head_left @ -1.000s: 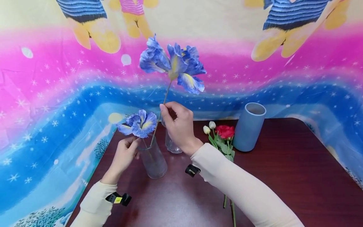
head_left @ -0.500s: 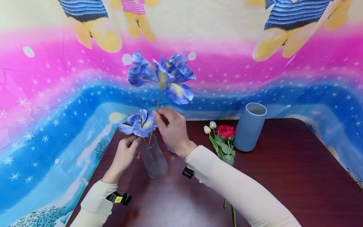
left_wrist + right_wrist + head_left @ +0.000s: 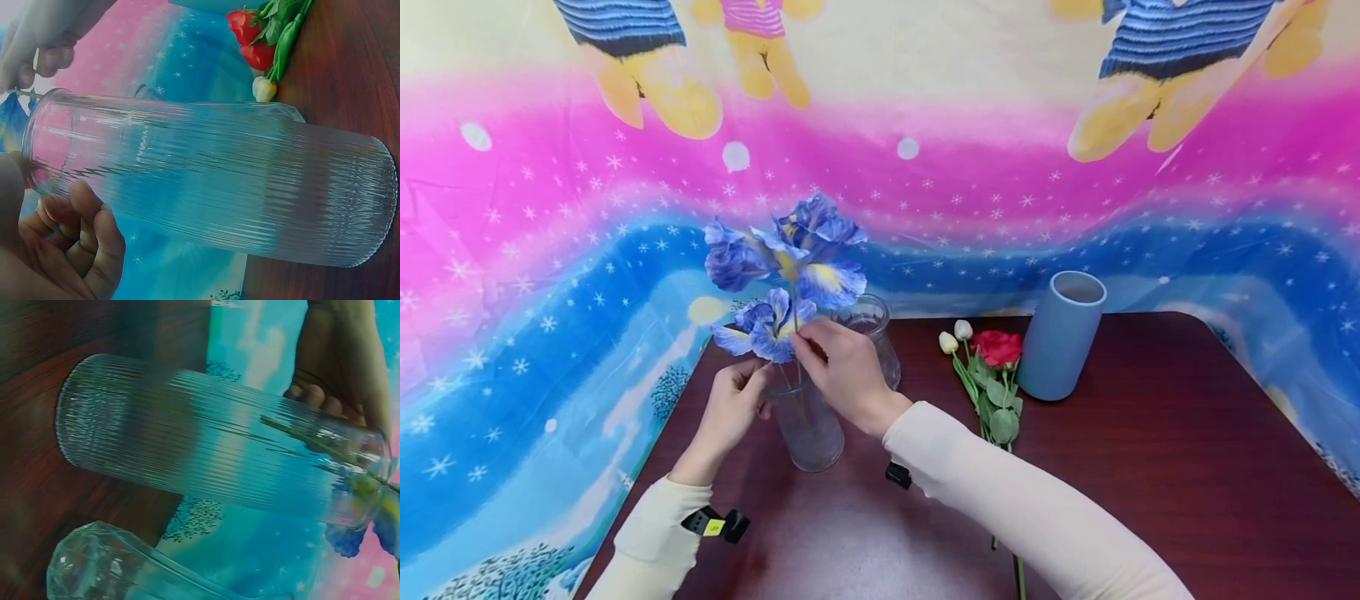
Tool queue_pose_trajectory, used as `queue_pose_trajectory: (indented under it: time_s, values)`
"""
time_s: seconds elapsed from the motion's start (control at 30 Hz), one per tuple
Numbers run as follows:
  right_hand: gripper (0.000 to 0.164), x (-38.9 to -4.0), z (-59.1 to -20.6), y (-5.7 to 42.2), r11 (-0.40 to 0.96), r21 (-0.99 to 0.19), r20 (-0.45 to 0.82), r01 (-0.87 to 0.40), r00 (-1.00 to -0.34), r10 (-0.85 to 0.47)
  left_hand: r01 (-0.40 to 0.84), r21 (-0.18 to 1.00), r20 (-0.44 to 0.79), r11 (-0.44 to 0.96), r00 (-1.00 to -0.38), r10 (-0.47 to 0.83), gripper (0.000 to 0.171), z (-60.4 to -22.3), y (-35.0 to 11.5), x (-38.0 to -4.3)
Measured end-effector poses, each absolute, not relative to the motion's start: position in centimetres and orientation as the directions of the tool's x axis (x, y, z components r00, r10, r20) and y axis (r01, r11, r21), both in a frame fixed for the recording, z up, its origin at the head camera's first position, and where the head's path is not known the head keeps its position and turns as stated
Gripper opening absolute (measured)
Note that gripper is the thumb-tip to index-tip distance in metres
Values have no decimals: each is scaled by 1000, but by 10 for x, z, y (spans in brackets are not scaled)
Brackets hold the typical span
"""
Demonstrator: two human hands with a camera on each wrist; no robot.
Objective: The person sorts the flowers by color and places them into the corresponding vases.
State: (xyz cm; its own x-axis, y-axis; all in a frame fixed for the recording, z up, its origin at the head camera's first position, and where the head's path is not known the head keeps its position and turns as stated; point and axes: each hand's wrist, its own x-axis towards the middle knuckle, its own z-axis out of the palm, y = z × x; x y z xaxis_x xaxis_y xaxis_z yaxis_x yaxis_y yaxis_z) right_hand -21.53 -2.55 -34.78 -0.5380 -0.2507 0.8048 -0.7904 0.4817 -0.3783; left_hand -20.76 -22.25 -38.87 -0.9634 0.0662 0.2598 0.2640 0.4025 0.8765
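Two blue flowers stand over the mouth of the ribbed glass vase point(image 3: 811, 433), which is upright on the tabletop point(image 3: 1150, 433). The person's right grip point(image 3: 850, 371) is narrow, pinching the tall flower point(image 3: 788, 263) by its stem under the bloom; the left grip point(image 3: 735, 404) pinches the low flower point(image 3: 772, 329) just beside the rim. In the right wrist view a stem point(image 3: 303, 435) slants inside the glass, its end short of the base.

The flowers look light, with soft petals that would probably crease or fray if squeezed, so the stem, thin and seemingly springy, is the better place to hold, below the bloom. The vase is probably hard, smooth and breakable, likely slippery despite its ribs, and heavier; if it needs steadying, its body seems a safer hold than the rim.
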Motion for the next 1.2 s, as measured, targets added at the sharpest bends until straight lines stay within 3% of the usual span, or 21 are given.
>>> queue_pose_trajectory:
  time_s: [0.4,0.7,1.2]
  values:
    - [14,-210,-361,-26,620,-328,733,-713,-606,-309,247,879,235,408,-969,81,41,-368,-213,-194]
    - [19,-207,-365,-27,678,-290,641,-675,-663,-386,232,884,226,406,-972,62,38,-389,-222,-206]
    - [30,-208,-361,-27,721,-284,555,-632,-721,-414,229,887,229,401,-972,50,39,-385,-219,-204]
